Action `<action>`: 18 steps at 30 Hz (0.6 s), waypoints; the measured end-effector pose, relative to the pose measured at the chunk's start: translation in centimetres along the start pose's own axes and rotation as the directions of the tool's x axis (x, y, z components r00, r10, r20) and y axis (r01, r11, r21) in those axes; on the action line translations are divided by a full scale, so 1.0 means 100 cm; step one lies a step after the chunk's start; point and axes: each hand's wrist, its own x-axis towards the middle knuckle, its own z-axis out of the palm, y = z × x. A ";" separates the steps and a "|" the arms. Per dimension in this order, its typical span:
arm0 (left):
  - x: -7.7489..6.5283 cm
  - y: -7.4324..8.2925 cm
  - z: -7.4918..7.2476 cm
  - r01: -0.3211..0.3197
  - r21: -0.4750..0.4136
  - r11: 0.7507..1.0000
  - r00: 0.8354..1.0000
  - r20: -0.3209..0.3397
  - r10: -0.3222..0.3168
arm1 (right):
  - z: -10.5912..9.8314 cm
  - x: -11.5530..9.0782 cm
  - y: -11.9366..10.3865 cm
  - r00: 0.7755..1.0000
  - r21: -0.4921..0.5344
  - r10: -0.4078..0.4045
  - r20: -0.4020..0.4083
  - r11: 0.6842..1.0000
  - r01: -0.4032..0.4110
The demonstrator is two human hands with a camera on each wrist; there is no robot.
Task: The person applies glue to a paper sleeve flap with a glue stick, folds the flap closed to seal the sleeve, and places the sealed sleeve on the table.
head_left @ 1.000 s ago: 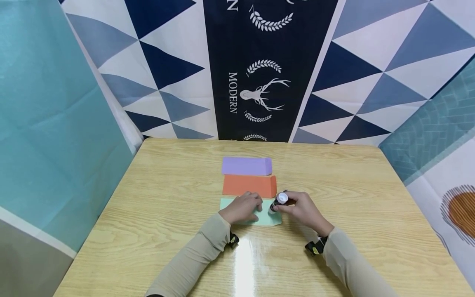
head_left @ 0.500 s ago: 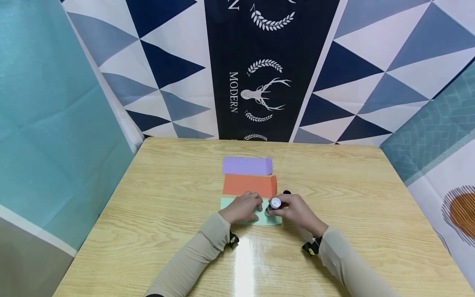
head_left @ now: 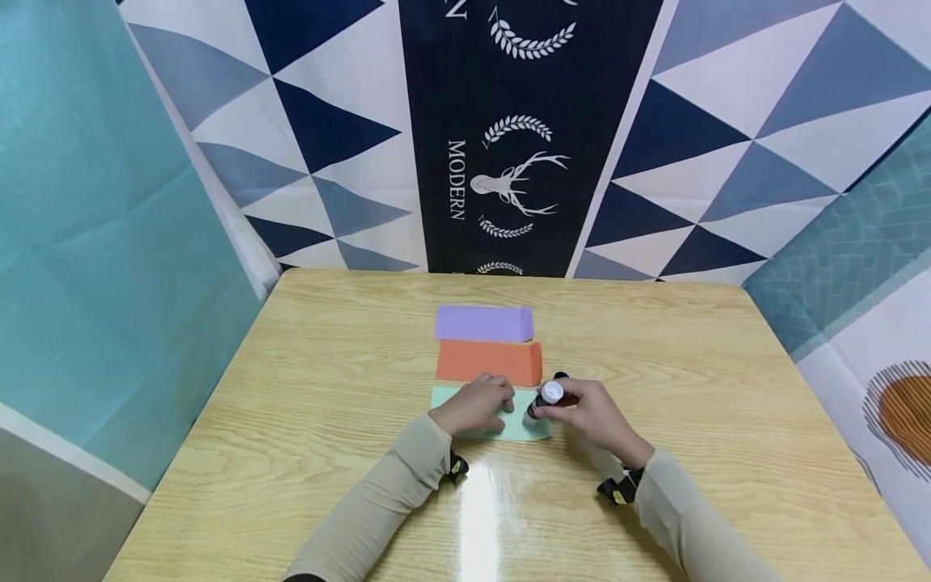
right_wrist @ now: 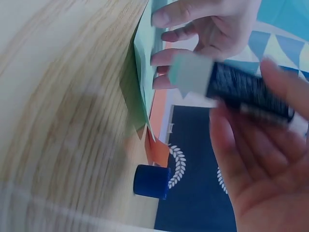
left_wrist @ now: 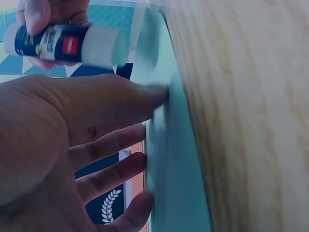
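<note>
My right hand (head_left: 595, 416) pinches a glue stick (head_left: 550, 394) between thumb and fingers, tilted over the right part of a mint-green paper piece (head_left: 524, 431). The stick has a dark label and a pale end pointing at the paper, clear in the left wrist view (left_wrist: 60, 44). Whether that end touches the paper is hard to tell. With its fingertips spread, my left hand (head_left: 474, 406) presses the green paper to the table. In the right wrist view, the paper's right flap (right_wrist: 145, 92) lifts slightly off the wood.
Beyond the green piece lie an orange folded paper (head_left: 483, 362) and a purple one (head_left: 480, 323), each with a raised flap on the right. A dark blue glue cap (right_wrist: 152, 181) stands on the wooden table (head_left: 305, 388), just past my right hand.
My right hand slid the glue stick left across the green paper, then back to the right. The left hand stayed in place.
</note>
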 end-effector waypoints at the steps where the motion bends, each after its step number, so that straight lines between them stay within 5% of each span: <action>1: 0.001 0.000 0.000 -0.007 -0.004 1.000 1.000 0.003 0.007 | 0.000 0.000 0.000 0.999 -0.006 0.002 -0.038 1.000 -0.002; 4: 0.004 0.000 -0.002 -0.023 -0.014 1.000 1.000 -0.001 0.023 | 0.000 0.001 0.000 0.993 -0.007 0.020 -0.116 1.000 -0.021; 18: 0.011 0.005 -0.003 -0.004 0.027 1.000 0.999 -0.033 0.005 | -0.005 0.006 0.003 0.988 -0.036 0.070 -0.141 0.997 -0.075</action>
